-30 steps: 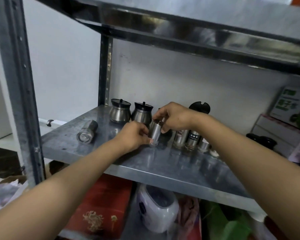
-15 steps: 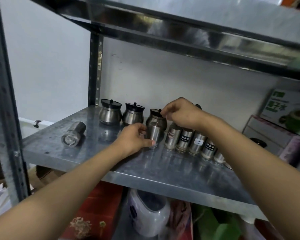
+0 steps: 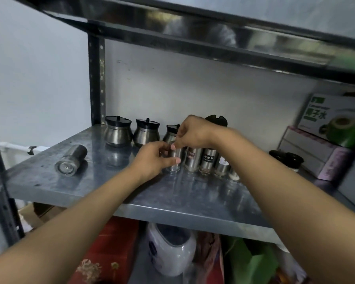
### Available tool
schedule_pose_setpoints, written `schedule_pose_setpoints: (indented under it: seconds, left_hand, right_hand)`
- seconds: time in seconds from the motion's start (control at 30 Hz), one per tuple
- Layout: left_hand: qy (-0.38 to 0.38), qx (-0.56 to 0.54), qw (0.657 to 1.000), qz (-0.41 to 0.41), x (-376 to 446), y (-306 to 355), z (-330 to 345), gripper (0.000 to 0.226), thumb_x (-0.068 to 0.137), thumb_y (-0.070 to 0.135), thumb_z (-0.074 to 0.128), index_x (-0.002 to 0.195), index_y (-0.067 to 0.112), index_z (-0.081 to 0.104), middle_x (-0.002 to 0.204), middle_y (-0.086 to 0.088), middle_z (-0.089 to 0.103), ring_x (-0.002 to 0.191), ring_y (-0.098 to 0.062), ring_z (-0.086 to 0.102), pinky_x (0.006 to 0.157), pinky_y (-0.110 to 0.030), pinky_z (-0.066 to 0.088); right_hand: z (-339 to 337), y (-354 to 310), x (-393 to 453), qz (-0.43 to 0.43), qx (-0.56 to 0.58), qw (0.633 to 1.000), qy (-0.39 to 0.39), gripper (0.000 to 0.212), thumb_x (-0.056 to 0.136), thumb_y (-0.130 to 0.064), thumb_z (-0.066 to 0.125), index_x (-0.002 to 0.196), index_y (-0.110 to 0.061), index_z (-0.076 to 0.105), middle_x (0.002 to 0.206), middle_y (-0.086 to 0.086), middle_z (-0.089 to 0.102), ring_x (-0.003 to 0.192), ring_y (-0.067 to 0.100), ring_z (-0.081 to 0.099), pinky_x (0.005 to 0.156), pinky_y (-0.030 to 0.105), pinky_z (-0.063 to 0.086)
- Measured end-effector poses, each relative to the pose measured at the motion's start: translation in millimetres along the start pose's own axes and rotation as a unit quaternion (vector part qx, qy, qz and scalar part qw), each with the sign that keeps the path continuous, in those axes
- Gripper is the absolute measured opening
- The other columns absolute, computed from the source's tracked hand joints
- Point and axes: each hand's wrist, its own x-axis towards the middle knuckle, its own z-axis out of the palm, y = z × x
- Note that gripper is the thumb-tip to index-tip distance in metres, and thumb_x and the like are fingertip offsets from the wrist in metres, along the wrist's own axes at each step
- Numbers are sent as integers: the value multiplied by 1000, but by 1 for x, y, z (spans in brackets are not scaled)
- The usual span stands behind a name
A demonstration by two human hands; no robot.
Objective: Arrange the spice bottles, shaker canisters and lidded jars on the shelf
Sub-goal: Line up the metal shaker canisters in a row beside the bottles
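A steel spice bottle (image 3: 175,158) stands upright on the metal shelf (image 3: 193,199), at the left end of a row of several labelled spice bottles (image 3: 208,160). My left hand (image 3: 154,160) grips its body from the left. My right hand (image 3: 191,132) pinches its top from above. Behind the row stand three round steel jars with black lids: one at the left (image 3: 117,131), one in the middle (image 3: 147,132), and a third (image 3: 170,133) partly hidden by my right hand. A steel shaker canister (image 3: 71,160) lies on its side at the shelf's left.
Boxes (image 3: 316,152) are stacked at the shelf's right, with a green carton (image 3: 334,117) on top and black lids (image 3: 287,157) in front. A black holder top (image 3: 216,119) shows behind my right wrist. An upper shelf (image 3: 213,37) hangs overhead. A white appliance (image 3: 170,249) and bags sit below.
The bottle in both hands has shifted right against the row of labelled bottles. My right hand's fingers have dropped from beside the third jar's lid onto the bottle's top.
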Motion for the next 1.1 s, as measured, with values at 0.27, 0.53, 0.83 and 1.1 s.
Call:
schedule_pose_setpoints:
  seconds: [0.27,0.53,0.83,1.1]
  left_hand:
    - [4,18,999,26,-10,-4,2,42,72,24,80,110,18,64,94,9,66,86,-6,61,79,-24,52]
    - [43,-57,997,0,-3,-20,-3,42,75,-1,68,112,18,63,97,4,66,84,-12,58,83,-25,49]
    - [63,-15,998,8,-11,-14,-2,34,79,2,62,112,11,62,94,-1,63,83,-12,58,79,-20,48]
    - [66,16,998,6,-15,-12,-3,31,78,4,63,108,12,64,92,-1,65,87,-18,62,86,-29,50]
  right_hand:
    - [-5,3,-6,1,29,999,-26,23,77,-19,76,100,-19,74,99,-4,71,94,12,63,88,29,51]
    - [-4,7,-6,1,-7,1000,22,35,74,-50,76,87,-18,71,85,-3,69,84,14,64,69,27,49]
    - [-2,-5,-7,3,-108,994,4,39,80,-42,74,102,-10,71,100,5,70,93,23,64,86,36,55]
    - [1,-6,-4,3,-96,995,-21,27,79,-15,66,106,-15,71,107,5,69,98,23,64,90,38,56]
